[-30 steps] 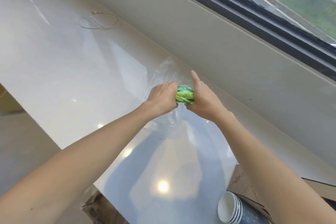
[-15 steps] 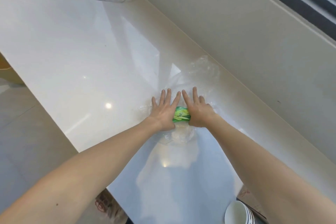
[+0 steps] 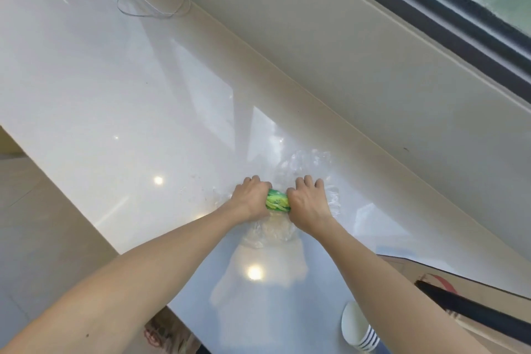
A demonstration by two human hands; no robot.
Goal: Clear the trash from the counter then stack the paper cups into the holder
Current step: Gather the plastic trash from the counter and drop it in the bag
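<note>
A crushed clear plastic bottle [image 3: 304, 165] with a green label [image 3: 277, 202] lies flat on the glossy white counter [image 3: 120, 100]. My left hand [image 3: 251, 198] presses on it from the left with fingers curled over it. My right hand [image 3: 309, 201] presses it from the right, fingers also curled. The green label shows between the two hands. The bottle's crumpled ends stick out beyond my knuckles and below my wrists. A stack of white paper cups [image 3: 357, 330] with blue stripes lies on its side at the bottom right, partly hidden by my right forearm.
A thin white cable [image 3: 155, 3] lies coiled at the far end of the counter. A cardboard box [image 3: 448, 290] sits at the right near the cups. A beige wall and window sill [image 3: 373, 72] run along the counter's far side. Floor lies to the left.
Both hands went from fingers spread flat on the bottle to fingers curled over it. The bottle looks flatter and more crumpled than a second ago, when it was lifted between the hands.
</note>
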